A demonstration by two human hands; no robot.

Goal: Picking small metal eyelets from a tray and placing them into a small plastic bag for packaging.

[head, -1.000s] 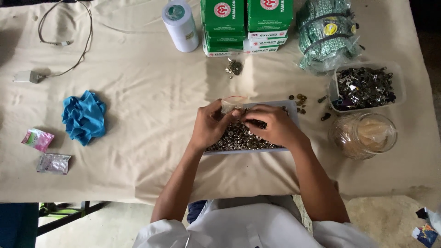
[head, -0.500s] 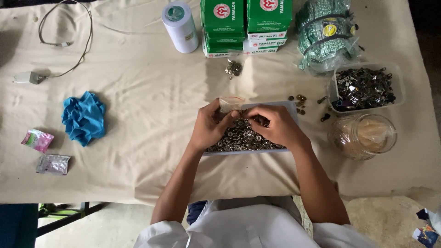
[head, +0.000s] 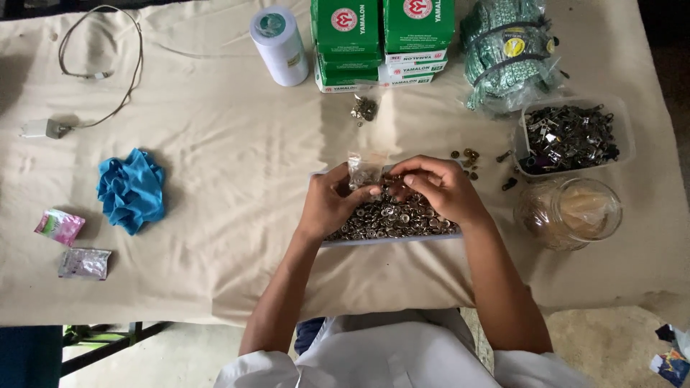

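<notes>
A shallow clear tray [head: 392,242] full of small round metal snap buttons [head: 392,219] lies in front of me on the cloth-covered table. My left hand [head: 332,201] pinches a small clear plastic bag [head: 361,169] upright over the tray. My right hand [head: 438,188] hovers beside the bag with fingertips pinched together on a few small metal pieces, right at the bag's mouth. Both hands are above the far half of the tray.
Behind stand green boxes [head: 381,39], a white roll [head: 280,47] and a bag of green packets [head: 507,54]. To the right are a clear tub of metal clips [head: 571,136] and a glass jar [head: 571,212]. Left lie a blue cloth [head: 131,188], two sachets [head: 72,244] and a cable [head: 100,72].
My hands have stayed over the tray. The small bag in my left hand now stands higher and more visible, and my right fingertips have shifted slightly toward it.
</notes>
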